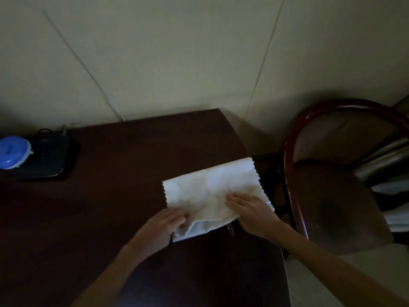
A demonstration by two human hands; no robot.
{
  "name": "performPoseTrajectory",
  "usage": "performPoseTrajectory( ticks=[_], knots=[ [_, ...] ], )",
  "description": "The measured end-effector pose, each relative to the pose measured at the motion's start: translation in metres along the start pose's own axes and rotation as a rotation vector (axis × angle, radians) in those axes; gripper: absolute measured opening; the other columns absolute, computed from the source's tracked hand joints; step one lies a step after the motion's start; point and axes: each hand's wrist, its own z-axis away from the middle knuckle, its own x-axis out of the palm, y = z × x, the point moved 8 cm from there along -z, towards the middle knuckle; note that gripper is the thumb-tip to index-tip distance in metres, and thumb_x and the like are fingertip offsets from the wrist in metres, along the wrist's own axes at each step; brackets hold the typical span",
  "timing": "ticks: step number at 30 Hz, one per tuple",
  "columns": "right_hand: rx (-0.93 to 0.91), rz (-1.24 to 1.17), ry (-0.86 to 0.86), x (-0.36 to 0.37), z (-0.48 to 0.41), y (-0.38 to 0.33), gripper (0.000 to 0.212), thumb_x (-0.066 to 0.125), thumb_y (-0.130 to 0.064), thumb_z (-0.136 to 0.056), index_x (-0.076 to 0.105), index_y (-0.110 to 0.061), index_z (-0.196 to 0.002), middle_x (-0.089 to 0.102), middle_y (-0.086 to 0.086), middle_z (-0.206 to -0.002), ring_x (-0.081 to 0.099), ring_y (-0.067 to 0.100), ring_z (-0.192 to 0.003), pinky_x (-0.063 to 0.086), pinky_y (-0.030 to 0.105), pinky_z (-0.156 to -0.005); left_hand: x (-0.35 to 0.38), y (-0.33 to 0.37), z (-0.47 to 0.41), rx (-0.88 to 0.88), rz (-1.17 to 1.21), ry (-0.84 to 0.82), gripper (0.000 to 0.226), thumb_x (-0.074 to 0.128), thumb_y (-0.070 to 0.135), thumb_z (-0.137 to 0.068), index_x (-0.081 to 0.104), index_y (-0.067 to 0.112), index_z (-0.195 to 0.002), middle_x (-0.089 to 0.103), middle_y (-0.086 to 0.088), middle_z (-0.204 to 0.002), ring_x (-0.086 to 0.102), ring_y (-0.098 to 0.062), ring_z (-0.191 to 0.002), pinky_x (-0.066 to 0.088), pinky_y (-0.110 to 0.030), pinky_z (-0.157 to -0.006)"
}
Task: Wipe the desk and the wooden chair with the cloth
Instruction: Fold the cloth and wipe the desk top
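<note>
White cloth [212, 191] at desk [99, 207] right edge, left hand [164, 224] pinching its corner; right hand [250, 209] flat on it

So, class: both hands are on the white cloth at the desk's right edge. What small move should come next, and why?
Probably fold the cloth over once. The left hand pinches its lifted near edge while the right hand presses it flat on the desk; a compact pad wipes better.

White cloth [212, 191]; dark brown desk [110, 196]; blue lid [13, 151].
</note>
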Motion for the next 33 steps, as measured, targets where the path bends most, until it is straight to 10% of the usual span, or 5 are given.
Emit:
performPoseTrajectory(
  ticks=[4, 8, 12, 25, 33],
  knots=[
    [0.050, 0.015, -0.084, 0.002, 0.010, -0.004, 0.061, 0.038, -0.049, -0.089, 0.041, -0.023, -0.144, 0.032, -0.002, -0.156, 0.030, 0.018, -0.142, 0.036, 0.039, -0.110, -0.018, 0.001, -0.002, -0.057, 0.007, 0.056, 0.053, 0.060, -0.002, -0.058, 0.070, 0.021, -0.104, 0.071, 0.007, -0.114, 0.066, -0.012, -0.108, 0.051, -0.026, -0.096],
    [0.171, -0.049, 0.275, -0.032, -0.025, 0.000, 0.054, 0.039, -0.057, -0.093, 0.059, -0.024, -0.131, 0.051, 0.004, -0.143, 0.045, 0.026, -0.134, 0.038, 0.047, -0.109, -0.025, 0.005, -0.041, -0.360, 0.170, 0.229, 0.050, 0.043, 0.006, -0.085, 0.056, 0.014, -0.132, 0.054, -0.003, -0.141, 0.048, -0.020, -0.134, 0.036, -0.033, -0.114],
    [0.373, 0.078, 0.134, 0.010, -0.059, 0.017, 0.063, 0.019, -0.059, -0.096, 0.008, -0.035, -0.153, 0.000, -0.002, -0.164, -0.003, 0.027, -0.150, 0.005, 0.059, -0.118, 0.016, 0.015, -0.078, -0.690, 0.316, 0.220, 0.056, 0.033, 0.035, -0.104, 0.024, 0.014, -0.155, 0.014, -0.005, -0.164, 0.010, -0.023, -0.153, 0.005, -0.039, -0.125],
    [0.481, 0.059, 0.363, 0.051, -0.017, 0.001, 0.061, 0.026, -0.051, -0.098, 0.015, -0.032, -0.154, 0.006, 0.002, -0.164, 0.000, 0.028, -0.150, 0.007, 0.066, -0.114, 0.060, 0.037, -0.060, -0.591, -0.014, 0.273, 0.056, 0.036, 0.041, -0.102, 0.025, 0.026, -0.155, 0.013, -0.011, -0.164, 0.004, -0.031, -0.152, 0.010, -0.055, -0.122],
    [0.503, -0.002, 0.313, 0.117, 0.100, -0.075, 0.060, 0.018, -0.051, -0.099, 0.018, -0.026, -0.154, 0.008, 0.007, -0.164, 0.010, 0.032, -0.149, 0.016, 0.068, -0.111, 0.115, 0.118, 0.046, -0.537, -0.104, 0.244, 0.053, 0.026, 0.042, -0.103, 0.039, 0.022, -0.150, 0.031, -0.013, -0.158, 0.034, -0.036, -0.143, 0.036, -0.057, -0.108]
  ],
)
